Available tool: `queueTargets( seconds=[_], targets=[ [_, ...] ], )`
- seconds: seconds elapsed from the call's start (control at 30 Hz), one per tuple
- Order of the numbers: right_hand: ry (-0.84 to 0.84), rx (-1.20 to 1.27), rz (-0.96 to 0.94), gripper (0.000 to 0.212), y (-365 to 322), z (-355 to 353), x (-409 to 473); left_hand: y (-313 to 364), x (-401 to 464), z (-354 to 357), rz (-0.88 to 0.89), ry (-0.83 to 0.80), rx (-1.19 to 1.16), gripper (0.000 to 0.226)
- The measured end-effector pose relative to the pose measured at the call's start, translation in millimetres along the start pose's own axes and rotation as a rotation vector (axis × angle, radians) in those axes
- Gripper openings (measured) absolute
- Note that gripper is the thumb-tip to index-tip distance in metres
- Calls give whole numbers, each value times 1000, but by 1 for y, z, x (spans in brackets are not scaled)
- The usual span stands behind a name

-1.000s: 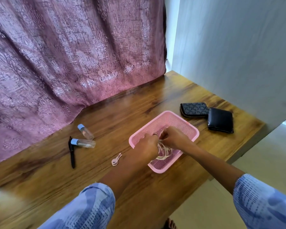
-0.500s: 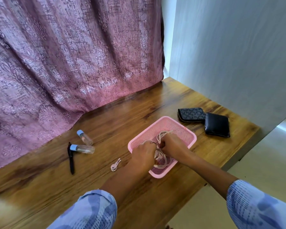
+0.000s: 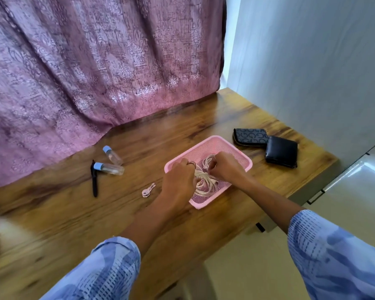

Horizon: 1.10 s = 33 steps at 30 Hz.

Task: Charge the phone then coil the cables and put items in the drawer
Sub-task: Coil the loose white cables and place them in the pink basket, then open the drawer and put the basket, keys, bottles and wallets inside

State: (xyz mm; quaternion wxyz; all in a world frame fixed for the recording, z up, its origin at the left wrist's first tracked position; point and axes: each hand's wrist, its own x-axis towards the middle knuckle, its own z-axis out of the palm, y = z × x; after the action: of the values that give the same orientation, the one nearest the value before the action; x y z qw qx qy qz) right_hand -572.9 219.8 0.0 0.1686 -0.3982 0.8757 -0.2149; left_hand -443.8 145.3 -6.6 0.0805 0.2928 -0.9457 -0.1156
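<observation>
Over the pink basket (image 3: 243, 162) our left hand (image 3: 179, 180) and right hand (image 3: 224, 169) pinch the white cable (image 3: 204, 185); pulling loops apart could knot them or drag the light basket.

The mesh basket (image 3: 230, 146) is pale pink, and the coiled cables (image 3: 204, 180) inside it are cream-white. Right of the basket lie a dark wallet (image 3: 250, 137) patterned with grey C-shaped motifs and a plain black wallet (image 3: 281, 151). Left of the basket lie pale pink keys (image 3: 148, 190), two clear bottles (image 3: 110, 161) with light blue caps, and a black pen (image 3: 94, 179). The worktop (image 3: 74, 213) is brown wood grain. Behind the basket, the curtain (image 3: 95, 72) is mauve with a floral pattern. The sleeves (image 3: 338, 256) are blue with darker dashes.
</observation>
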Motion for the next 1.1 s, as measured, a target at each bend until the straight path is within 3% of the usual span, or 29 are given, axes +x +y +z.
queueTargets(
  seconds=[0.27,0.37,0.47,0.57,0.63,0.77,0.9,1.0,1.1],
  targets=[
    [191,163,-169,13,18,-28,-40,38,-42,0,-102,199,-16,45],
    [312,339,-219,11,36,-39,-69,63,-69,6,-166,320,-100,55],
    [429,562,-146,14,62,-45,-101,80,-102,21,-118,441,-104,56],
    [486,730,25,10,99,-33,-129,90,-136,45,-14,332,-40,52],
    [491,810,160,11,123,-17,-145,90,-149,59,83,218,123,51],
    [367,998,512,14,153,25,-162,81,-149,72,81,-57,231,58],
    [128,1157,924,27,181,80,-151,65,-141,83,154,-132,302,62],
    [-63,1246,1026,27,190,112,-145,48,-139,93,205,-109,303,61],
    [-172,1336,1028,40,182,128,-135,36,-139,100,284,-69,292,58]
  ],
)
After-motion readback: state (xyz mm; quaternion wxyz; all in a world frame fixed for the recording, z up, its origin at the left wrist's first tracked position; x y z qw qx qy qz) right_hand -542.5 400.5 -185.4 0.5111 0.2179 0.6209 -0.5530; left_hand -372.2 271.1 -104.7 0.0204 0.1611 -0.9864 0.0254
